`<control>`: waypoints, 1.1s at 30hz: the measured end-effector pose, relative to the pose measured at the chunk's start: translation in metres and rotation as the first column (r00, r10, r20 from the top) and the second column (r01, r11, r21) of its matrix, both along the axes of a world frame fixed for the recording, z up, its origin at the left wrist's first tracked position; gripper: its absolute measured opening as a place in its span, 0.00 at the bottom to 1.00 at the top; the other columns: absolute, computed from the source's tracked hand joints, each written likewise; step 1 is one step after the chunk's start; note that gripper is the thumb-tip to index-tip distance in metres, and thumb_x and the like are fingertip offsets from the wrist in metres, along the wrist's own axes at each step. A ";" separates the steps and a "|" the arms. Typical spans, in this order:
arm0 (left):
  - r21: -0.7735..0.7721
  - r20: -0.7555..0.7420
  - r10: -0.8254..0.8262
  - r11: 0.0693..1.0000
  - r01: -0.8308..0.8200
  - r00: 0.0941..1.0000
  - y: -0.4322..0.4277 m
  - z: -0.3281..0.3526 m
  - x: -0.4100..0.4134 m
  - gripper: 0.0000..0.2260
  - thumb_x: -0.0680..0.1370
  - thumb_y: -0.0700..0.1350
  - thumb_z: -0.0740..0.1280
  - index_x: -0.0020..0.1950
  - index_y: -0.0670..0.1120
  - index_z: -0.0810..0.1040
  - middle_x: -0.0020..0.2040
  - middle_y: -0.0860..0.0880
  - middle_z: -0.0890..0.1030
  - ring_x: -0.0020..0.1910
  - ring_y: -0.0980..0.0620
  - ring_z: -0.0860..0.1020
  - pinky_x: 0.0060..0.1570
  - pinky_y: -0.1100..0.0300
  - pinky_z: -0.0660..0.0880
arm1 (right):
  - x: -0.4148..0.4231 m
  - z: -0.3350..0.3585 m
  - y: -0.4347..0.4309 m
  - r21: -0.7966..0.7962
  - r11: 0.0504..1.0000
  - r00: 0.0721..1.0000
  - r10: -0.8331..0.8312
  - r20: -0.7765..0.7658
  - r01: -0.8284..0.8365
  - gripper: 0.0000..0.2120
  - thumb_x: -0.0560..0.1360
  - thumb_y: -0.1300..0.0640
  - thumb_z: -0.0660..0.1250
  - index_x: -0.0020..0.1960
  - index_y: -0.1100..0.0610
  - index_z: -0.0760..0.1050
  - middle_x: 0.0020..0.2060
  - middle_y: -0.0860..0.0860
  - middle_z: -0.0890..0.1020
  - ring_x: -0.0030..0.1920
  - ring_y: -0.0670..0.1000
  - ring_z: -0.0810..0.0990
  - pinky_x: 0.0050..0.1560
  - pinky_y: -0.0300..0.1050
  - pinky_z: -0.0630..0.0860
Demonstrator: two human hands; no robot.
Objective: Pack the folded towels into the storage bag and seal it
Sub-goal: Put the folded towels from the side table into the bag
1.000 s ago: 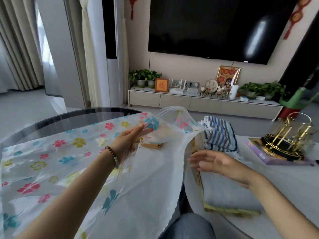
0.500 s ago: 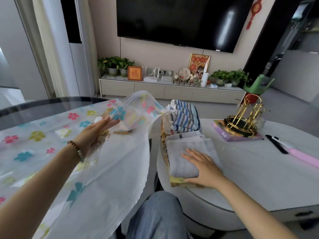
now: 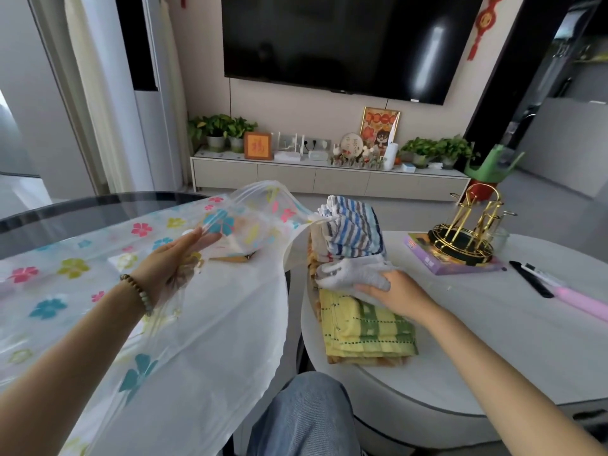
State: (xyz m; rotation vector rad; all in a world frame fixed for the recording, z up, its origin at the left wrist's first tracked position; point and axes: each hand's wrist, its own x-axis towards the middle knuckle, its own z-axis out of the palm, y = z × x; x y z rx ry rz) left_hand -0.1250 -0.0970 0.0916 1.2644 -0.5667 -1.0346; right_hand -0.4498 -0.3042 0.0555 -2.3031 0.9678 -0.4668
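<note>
A clear storage bag [image 3: 210, 324] printed with coloured flowers lies across the dark glass table [image 3: 98, 209] and hangs over its edge. My left hand [image 3: 177, 261] holds the bag's upper layer up, so its mouth gapes toward the towels. My right hand [image 3: 391, 291] grips a folded grey towel [image 3: 348, 269], lifted off a stack. Beneath lies a yellow and green folded towel [image 3: 365, 327]. A blue striped towel [image 3: 355, 228] stands behind on the white round table [image 3: 493, 340].
A gold rack [image 3: 467, 232] on a purple box, a black pen [image 3: 529, 278] and a pink object [image 3: 582, 301] sit on the white table's right part. My knee in jeans [image 3: 306, 413] is between the two tables. A TV cabinet stands far behind.
My right hand went from resting flat on the grey towel to gripping and lifting it, uncovering the yellow and green towel. My left hand keeps the bag's mouth up.
</note>
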 end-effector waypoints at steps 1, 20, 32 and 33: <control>-0.003 -0.002 0.003 1.000 -0.003 1.000 0.000 0.001 0.001 0.20 0.67 0.57 0.66 0.54 0.48 0.80 0.26 0.58 0.71 0.17 0.59 0.60 0.14 0.72 0.58 | 0.003 0.014 0.000 0.015 0.998 0.998 -0.055 0.018 0.054 0.13 0.69 0.35 0.65 0.44 0.41 0.78 0.41 0.39 0.82 0.44 0.41 0.80 0.48 0.42 0.78; -0.104 0.059 0.025 0.994 -0.019 0.998 0.047 0.043 0.029 0.16 0.70 0.56 0.65 0.51 0.48 0.81 0.50 0.55 0.85 0.19 0.60 0.62 0.17 0.73 0.61 | 0.207 -0.015 0.118 0.904 0.399 0.907 -0.305 0.291 -0.156 0.24 0.74 0.41 0.66 0.62 0.56 0.76 0.53 0.55 0.83 0.55 0.54 0.80 0.53 0.49 0.77; -0.081 0.105 -0.034 0.996 0.043 0.994 0.059 0.051 0.039 0.19 0.70 0.58 0.65 0.56 0.50 0.79 0.49 0.57 0.85 0.20 0.61 0.63 0.19 0.74 0.63 | 0.193 -0.108 0.125 -0.123 0.886 0.854 0.384 -0.351 -0.448 0.28 0.70 0.27 0.52 0.69 0.27 0.54 0.74 0.38 0.34 0.73 0.55 0.25 0.72 0.62 0.33; -0.070 0.116 -0.042 0.996 0.050 0.992 0.060 0.051 0.039 0.20 0.70 0.58 0.64 0.57 0.50 0.78 0.44 0.58 0.85 0.20 0.61 0.64 0.19 0.74 0.63 | 0.199 -0.109 0.122 -0.123 0.890 0.854 0.371 -0.365 -0.439 0.27 0.71 0.28 0.53 0.69 0.27 0.54 0.75 0.39 0.36 0.73 0.56 0.26 0.72 0.63 0.34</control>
